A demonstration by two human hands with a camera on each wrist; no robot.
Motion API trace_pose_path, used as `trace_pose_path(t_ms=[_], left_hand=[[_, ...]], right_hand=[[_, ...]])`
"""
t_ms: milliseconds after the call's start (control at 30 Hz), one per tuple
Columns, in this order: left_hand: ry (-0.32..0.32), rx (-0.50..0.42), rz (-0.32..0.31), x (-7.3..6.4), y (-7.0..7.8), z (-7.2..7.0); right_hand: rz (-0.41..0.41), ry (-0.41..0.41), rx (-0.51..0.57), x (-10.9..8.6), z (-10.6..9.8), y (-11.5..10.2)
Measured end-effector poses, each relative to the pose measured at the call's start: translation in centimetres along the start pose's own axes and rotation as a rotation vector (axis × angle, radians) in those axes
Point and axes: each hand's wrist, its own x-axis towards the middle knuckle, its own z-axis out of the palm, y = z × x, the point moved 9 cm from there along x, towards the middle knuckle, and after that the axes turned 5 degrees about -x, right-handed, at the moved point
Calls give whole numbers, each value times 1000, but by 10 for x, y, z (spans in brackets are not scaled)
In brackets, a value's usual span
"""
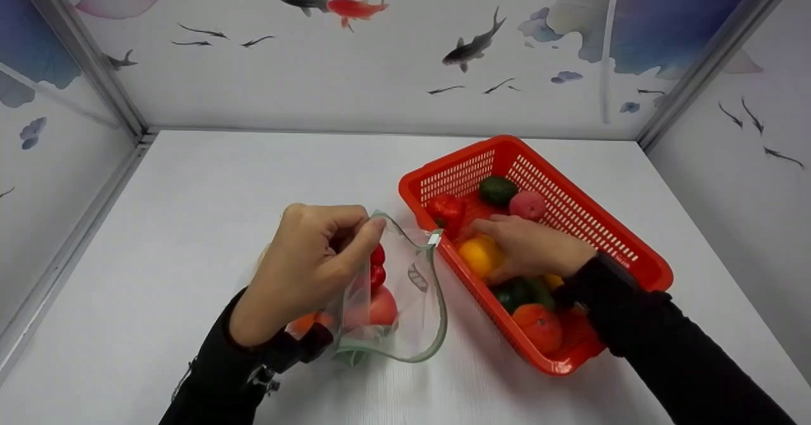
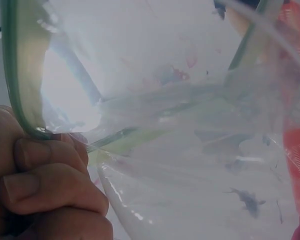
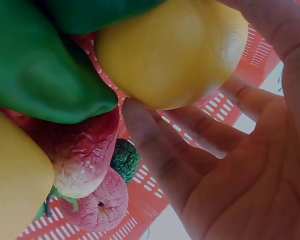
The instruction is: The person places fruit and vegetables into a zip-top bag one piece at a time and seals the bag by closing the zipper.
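My left hand (image 1: 310,260) pinches the rim of a clear bag (image 1: 412,304) with green edging. In the left wrist view its curled fingers (image 2: 55,185) lie at the rim of the bag (image 2: 190,115). Through the plastic show a glossy red item (image 1: 377,266) and a rounded pinkish-red fruit (image 1: 383,306). Inside the red basket (image 1: 570,203), my right hand (image 1: 538,247) grips a round yellow-orange fruit (image 1: 479,255). The right wrist view has the fruit (image 3: 175,55) between thumb and fingers, with the palm apart from it.
Also in the basket are a red bell pepper (image 1: 446,209), a dark green avocado-like item (image 1: 498,190), a pink round fruit (image 1: 527,205), a green pepper (image 3: 40,70) and an orange-red fruit (image 1: 537,328). The basket stands on a white table (image 1: 253,165) enclosed by printed panels (image 1: 393,76).
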Motion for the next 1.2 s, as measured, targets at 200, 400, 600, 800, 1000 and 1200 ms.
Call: trace_pose_path(t_ms=[200,400,600,800,1000,1200], left_hand=[[-1,-1,-2,0,0,0],[-2,-8,-2,-1,0,0],[0,-9,-7,0,-1,0],[10,6,1,1,-1,0],[6,8,-13,1,-1,0],[8,8,-12,0,-1,0]], right_hand=[[8,7,-5,1,2,4],[-8,22,10,0,2,7],[-32,59,65,-8,-7,9],[-70,138,79,-26,-24,9],[-73,220,90,-51,-43,6],[-135,295,119,-76,-59,-9]])
